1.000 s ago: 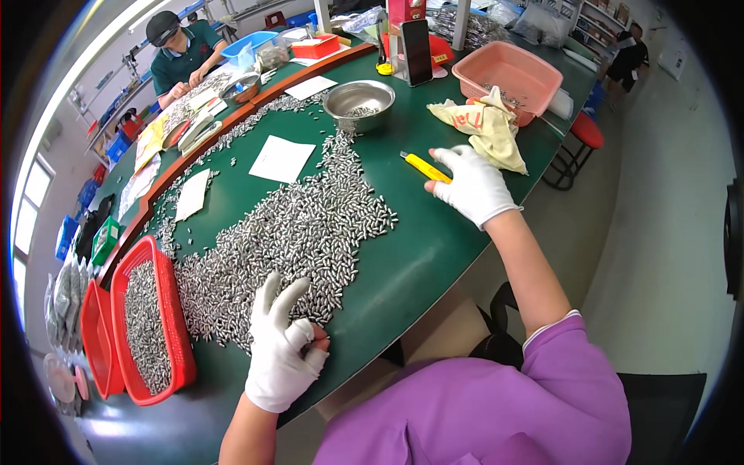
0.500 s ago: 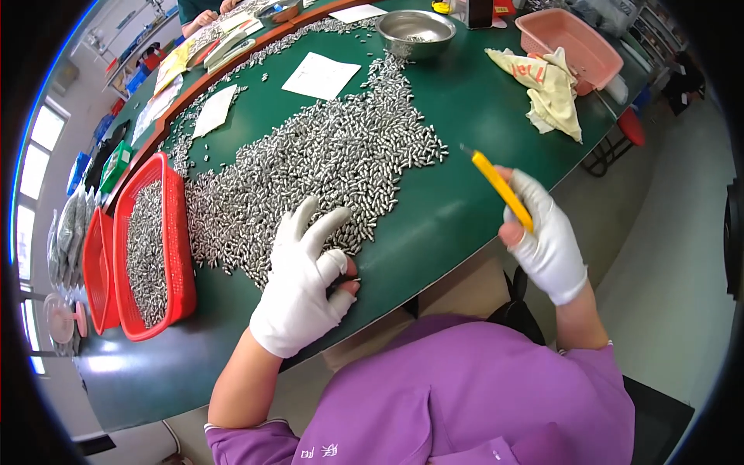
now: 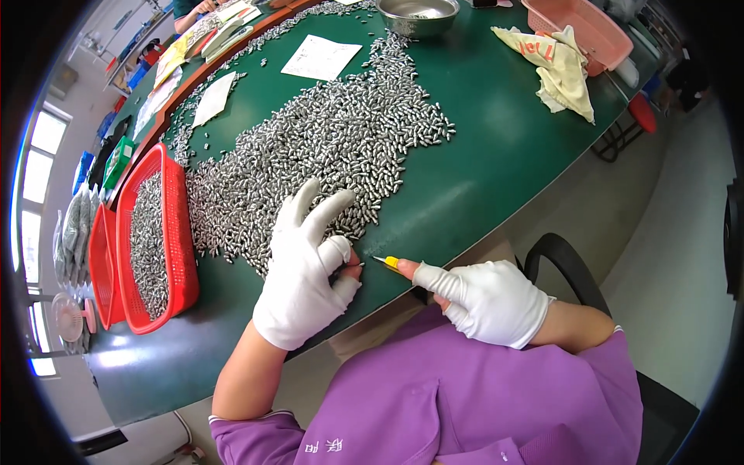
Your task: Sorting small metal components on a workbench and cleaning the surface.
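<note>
Left hand [image 3: 302, 271] pinched one small metal part at table edge, other fingers spread; right hand [image 3: 488, 298] gripped yellow knife [image 3: 387, 262] against it. Red basket [image 3: 151, 232] part-filled; big metal-parts pile [image 3: 325, 155] remained unsorted.

Left hand [image 3: 306, 283] and right hand [image 3: 484, 298]: white knitted cloth gloves, matt, fingertips bare. Small parts [image 3: 325, 147]: bright metal, glossy. Table [image 3: 480, 155]: green, smooth, slight sheen. Tray [image 3: 174, 232] at 9 o'clock: red plastic mesh. Bowl [image 3: 418, 15] at 12 o'clock: polished metal. Rag [image 3: 554, 66] at 1 o'clock: yellowish cloth, creased. Sheets [image 3: 322, 56]: white matt paper.
</note>
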`<state>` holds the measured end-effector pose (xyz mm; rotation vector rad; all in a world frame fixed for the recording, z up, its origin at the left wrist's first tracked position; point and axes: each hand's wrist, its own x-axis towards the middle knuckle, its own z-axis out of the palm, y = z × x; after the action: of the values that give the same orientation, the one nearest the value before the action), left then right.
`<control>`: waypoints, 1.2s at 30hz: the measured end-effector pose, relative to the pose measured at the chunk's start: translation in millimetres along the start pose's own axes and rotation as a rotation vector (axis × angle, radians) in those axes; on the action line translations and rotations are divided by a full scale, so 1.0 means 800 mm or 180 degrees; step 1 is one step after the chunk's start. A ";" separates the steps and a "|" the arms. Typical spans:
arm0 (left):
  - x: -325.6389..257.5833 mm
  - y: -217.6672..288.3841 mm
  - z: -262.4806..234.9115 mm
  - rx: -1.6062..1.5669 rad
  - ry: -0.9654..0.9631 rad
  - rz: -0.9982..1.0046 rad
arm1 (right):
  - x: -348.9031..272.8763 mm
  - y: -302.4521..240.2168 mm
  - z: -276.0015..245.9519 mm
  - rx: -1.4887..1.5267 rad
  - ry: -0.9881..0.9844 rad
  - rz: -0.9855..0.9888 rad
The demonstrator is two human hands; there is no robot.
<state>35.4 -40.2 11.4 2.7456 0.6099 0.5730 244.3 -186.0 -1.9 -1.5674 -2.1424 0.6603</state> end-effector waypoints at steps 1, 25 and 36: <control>-0.001 0.001 -0.001 0.0004 -0.0063 -0.0062 | 0.001 -0.004 -0.001 -0.0053 -0.0124 0.0083; -0.007 0.015 0.008 -0.0023 0.0015 -0.0443 | 0.015 -0.015 -0.011 0.0063 -0.0159 0.0057; -0.008 0.021 0.005 0.0066 0.0068 -0.0415 | 0.018 -0.027 -0.023 -0.0216 -0.0468 0.0093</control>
<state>37.2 -58.4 11.5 2.6970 0.7973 0.5691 234.2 -175.2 26.0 -1.6342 -2.2742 0.7407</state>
